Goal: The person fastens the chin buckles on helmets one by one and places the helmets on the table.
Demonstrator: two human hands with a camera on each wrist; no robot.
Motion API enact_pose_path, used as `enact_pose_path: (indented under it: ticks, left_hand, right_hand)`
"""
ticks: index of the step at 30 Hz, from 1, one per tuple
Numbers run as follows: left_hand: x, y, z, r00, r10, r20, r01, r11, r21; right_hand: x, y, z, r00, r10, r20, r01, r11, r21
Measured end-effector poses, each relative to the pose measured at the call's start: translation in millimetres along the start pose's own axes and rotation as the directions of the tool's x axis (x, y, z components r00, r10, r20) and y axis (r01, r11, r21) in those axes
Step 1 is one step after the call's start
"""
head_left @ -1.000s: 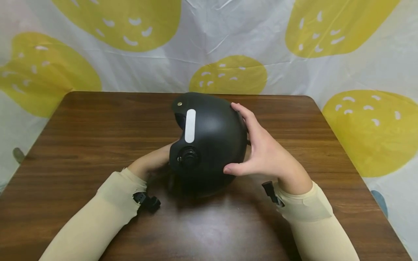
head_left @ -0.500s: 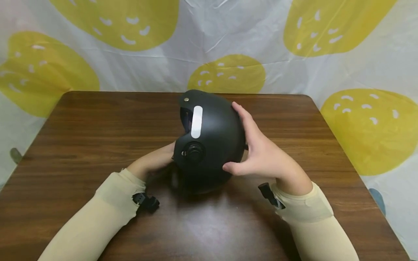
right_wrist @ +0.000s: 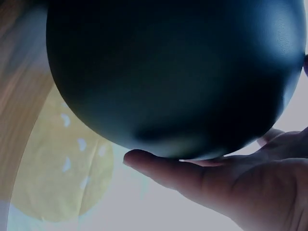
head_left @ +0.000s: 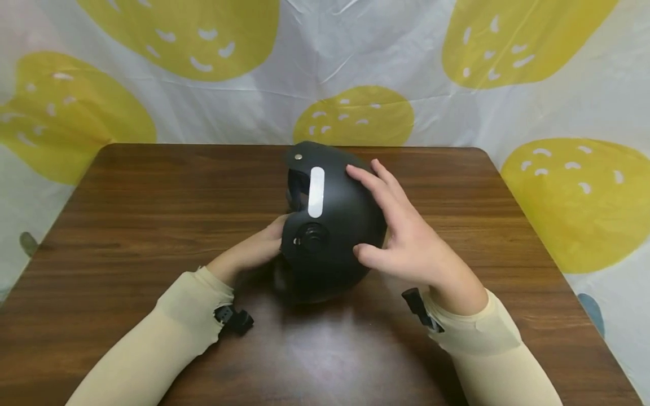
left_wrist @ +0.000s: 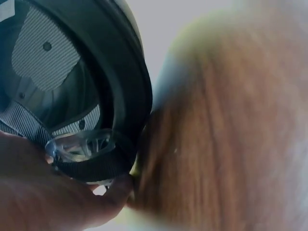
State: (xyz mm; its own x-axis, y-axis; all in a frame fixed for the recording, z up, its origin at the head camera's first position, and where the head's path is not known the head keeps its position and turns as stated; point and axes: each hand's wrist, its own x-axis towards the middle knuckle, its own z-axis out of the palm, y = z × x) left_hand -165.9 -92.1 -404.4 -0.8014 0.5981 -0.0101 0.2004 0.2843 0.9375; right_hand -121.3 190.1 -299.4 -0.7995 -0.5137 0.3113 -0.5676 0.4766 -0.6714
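Note:
A matte black helmet with a white strip and a round side pivot is held tilted over the table, its face opening to the left. My left hand reaches to its lower front edge and grips there, most fingers hidden behind the shell. Close up in the left wrist view, that hand is beside a dark strap and a clear plastic piece, under the padded lining. Against the rounded back, my right hand rests with spread, fairly straight fingers and thumb.
The brown wooden table lies under both arms. A white cloth with yellow shapes hangs behind it. Small black cameras are strapped at both wrists.
The helmet has turned and shifted slightly to the right, showing more of its face opening. My left hand moved right with it; my right hand's fingers have spread over the shell.

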Motion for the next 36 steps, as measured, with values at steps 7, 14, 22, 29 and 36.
enact_pose_path:
  ticks: [7,14,22,29,36]
  left_hand:
    - [-2.0,7.9,6.4,0.999,-0.041,-0.026,0.045,0.986,0.162]
    - [-1.9,11.3,17.1,0.996,-0.071,-0.06,0.082,0.977,0.198]
    - [-1.7,13.4,21.4,0.986,-0.144,-0.078,0.156,0.971,0.183]
    - [-0.6,14.8,23.7,0.981,-0.174,-0.083,0.186,0.967,0.175]
    - [-1.2,12.7,24.3,0.981,-0.165,-0.101,0.185,0.952,0.242]
  right_hand:
    - [-1.7,-5.0,3.2,0.995,0.046,-0.089,-0.049,0.999,-0.025]
    - [-2.1,-3.0,5.0,0.976,0.097,-0.194,-0.104,0.994,-0.026]
    - [0.7,-0.6,5.6,0.937,0.234,-0.261,-0.236,0.971,0.025]
    - [3.0,5.1,6.0,0.911,0.277,-0.306,-0.277,0.96,0.045]
    - [6.0,9.9,5.2,0.911,0.261,-0.32,-0.265,0.964,0.032]
